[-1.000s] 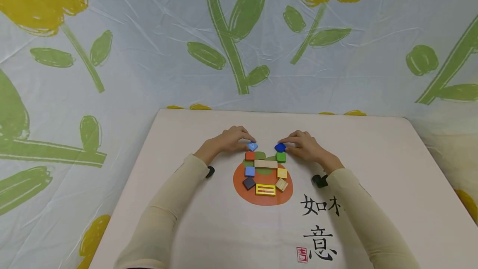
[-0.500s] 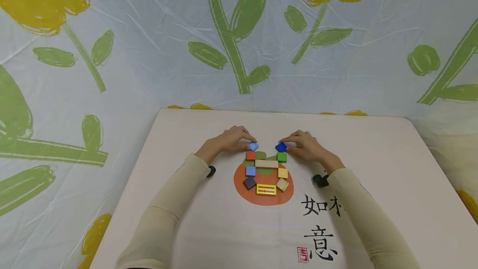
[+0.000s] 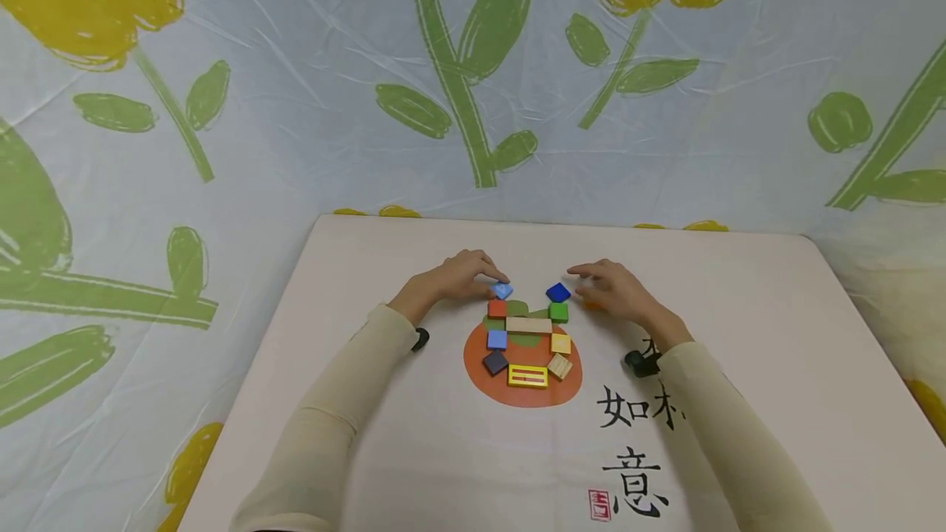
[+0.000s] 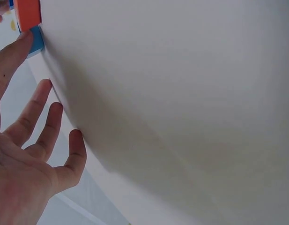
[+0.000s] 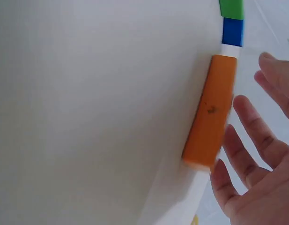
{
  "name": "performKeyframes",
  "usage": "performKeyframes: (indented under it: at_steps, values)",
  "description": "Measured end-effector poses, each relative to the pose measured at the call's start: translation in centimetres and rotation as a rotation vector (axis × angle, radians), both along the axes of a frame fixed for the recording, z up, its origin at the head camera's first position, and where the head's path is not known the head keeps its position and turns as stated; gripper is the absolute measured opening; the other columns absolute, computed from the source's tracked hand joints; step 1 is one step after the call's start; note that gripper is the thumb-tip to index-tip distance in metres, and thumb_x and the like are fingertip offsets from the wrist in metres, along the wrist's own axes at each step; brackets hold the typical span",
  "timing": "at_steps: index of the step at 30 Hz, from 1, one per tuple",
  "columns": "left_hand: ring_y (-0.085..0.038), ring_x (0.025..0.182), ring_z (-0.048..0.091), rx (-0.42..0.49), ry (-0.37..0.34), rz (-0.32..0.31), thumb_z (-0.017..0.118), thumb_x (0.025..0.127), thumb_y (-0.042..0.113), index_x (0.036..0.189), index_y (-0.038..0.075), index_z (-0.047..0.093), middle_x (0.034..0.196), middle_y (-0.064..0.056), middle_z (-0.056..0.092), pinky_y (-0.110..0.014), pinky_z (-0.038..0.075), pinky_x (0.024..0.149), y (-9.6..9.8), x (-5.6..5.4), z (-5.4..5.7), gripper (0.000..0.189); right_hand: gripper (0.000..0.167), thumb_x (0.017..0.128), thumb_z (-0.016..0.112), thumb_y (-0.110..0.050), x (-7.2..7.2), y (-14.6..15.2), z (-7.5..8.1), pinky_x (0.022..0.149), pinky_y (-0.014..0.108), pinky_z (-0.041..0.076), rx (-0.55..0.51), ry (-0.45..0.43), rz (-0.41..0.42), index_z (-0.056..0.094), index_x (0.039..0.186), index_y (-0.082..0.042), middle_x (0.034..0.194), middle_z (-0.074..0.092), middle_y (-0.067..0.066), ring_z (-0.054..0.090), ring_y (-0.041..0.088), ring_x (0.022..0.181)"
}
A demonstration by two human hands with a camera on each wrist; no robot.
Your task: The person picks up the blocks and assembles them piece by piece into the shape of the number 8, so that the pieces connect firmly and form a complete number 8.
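My left hand (image 3: 460,276) pinches a light blue block (image 3: 502,291) between thumb and index finger, its other fingers spread on the table. In the left wrist view, the thumb touches that block (image 4: 36,43) beside the red block (image 4: 27,14). A dark blue block (image 3: 557,293) lies just above the green block (image 3: 558,313), apart from my right hand (image 3: 615,290). The right fingers are parted and relaxed. An orange block (image 5: 211,112) lies alongside these fingers, mostly hidden under the hand in the head view.
Below are a red block (image 3: 497,309), a long beige block (image 3: 529,325), a blue block (image 3: 497,340), a yellow block (image 3: 561,343), a dark grey block (image 3: 495,363), a wooden block (image 3: 559,366) and a yellow striped block (image 3: 528,376). An orange print (image 3: 480,384) marks the white tabletop (image 3: 443,450).
My right hand has let go of the dark blue block and drawn back slightly right, with its thumb and index finger parted. An orange block now shows beneath it. The left hand keeps its place.
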State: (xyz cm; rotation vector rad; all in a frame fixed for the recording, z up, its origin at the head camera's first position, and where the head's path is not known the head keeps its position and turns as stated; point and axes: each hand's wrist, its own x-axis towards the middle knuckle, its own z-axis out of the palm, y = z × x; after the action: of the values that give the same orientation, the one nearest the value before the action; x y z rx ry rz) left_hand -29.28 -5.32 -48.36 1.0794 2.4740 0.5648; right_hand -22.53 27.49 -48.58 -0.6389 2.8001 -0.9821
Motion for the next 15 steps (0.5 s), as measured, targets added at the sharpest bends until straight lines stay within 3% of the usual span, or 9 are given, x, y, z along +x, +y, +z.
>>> performKeyframes:
  at_steps: [9,15]
  values:
    - [-0.025,0.124,0.047,-0.007,-0.006,0.006,0.07,0.096,0.02,0.129,0.023,0.07,0.131,-0.006,0.057,-0.045,0.04,0.101,0.0,0.1,0.2,0.034,0.036,0.102,0.061,-0.028,2.2,1.5,0.8,0.094,0.059,0.042,-0.081,-0.078,-0.236,0.065,0.131,-0.007,0.13,0.057,0.016,0.049,0.039,0.118]
    - [-0.025,0.124,0.048,-0.009,-0.015,0.005,0.07,0.096,0.02,0.13,0.022,0.07,0.132,-0.007,0.057,-0.044,0.04,0.103,0.0,0.2,0.5,0.034,0.045,0.102,0.058,-0.04,3.2,2.5,0.6,0.097,0.061,0.04,-0.172,-0.16,-0.326,0.062,0.135,-0.01,0.137,0.052,0.017,0.045,0.04,0.123]
